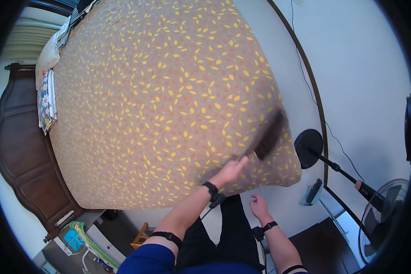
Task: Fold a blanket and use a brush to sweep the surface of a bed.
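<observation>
My left hand is closed around the handle of a dark bed brush, which is blurred by motion. Its bristles lie over the near right corner of the bed, against a brown bedsheet with yellow and reddish leaf shapes. Whether the bristles touch the cloth I cannot tell. My right hand hangs beside my leg, off the bed's near edge, with its fingers loosely bent and nothing in them.
A dark wooden headboard stands at the left, with pillows beside it. At right are a standing fan, its round black base and a dustpan. A cluttered desk sits at lower left, near a wooden stool.
</observation>
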The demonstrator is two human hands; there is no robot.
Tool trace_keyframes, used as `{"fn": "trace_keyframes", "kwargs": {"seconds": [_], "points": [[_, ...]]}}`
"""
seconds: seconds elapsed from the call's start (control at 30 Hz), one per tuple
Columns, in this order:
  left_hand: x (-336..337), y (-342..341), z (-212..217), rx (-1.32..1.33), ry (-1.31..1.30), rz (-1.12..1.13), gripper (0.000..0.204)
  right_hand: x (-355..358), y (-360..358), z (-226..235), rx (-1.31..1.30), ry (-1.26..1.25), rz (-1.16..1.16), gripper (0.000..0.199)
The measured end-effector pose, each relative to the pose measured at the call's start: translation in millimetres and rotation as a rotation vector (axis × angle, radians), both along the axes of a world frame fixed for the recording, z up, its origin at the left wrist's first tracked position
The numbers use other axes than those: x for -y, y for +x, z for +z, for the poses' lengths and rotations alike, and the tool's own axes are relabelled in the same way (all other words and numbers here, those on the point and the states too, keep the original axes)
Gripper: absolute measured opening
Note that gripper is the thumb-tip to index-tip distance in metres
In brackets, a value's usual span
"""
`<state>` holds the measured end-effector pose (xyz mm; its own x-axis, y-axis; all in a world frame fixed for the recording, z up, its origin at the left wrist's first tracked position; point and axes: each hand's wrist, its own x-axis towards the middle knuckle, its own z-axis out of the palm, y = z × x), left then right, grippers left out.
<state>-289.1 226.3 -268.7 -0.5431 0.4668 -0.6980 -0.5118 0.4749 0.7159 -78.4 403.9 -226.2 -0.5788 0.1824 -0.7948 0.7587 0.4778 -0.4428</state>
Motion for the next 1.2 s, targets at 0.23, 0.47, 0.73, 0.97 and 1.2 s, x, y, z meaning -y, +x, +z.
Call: {"fn": "trace_keyframes", "kwargs": {"seconds": [0.23, 0.47, 0.73, 0.97, 1.2], "points": [[84.6, -67.5, 75.2, -0.11, -0.264, 0.186, 0.055, -12.4, -64.8, 5.9, -0.272, -0.008, 0.285, 0.039], [166.5, -143.7, 21.7, -0.087, -0.406, 1.122, 0.063, -15.3, -106.5, 19.2, -0.248, 0.326, 0.608, 0.069], [-3.5, 9.4, 40.5, -0.064, -0.197, -0.12, 0.063, -21.1, -48.1, 8.7, 0.04, 0.308, 0.714, 0.07], [118.2, -67.9, 72.3, -0.282, -0.458, 0.079, 0.034, -29.8, -80.1, 21.3, -0.265, 0.159, 0.517, 0.027], [225.2, -183.8, -10.2, -0.163, -0.29, 1.388, 0.049, -29.0, -40.1, 12.5, -0.04, -0.023, 0.235, 0.019]]}}
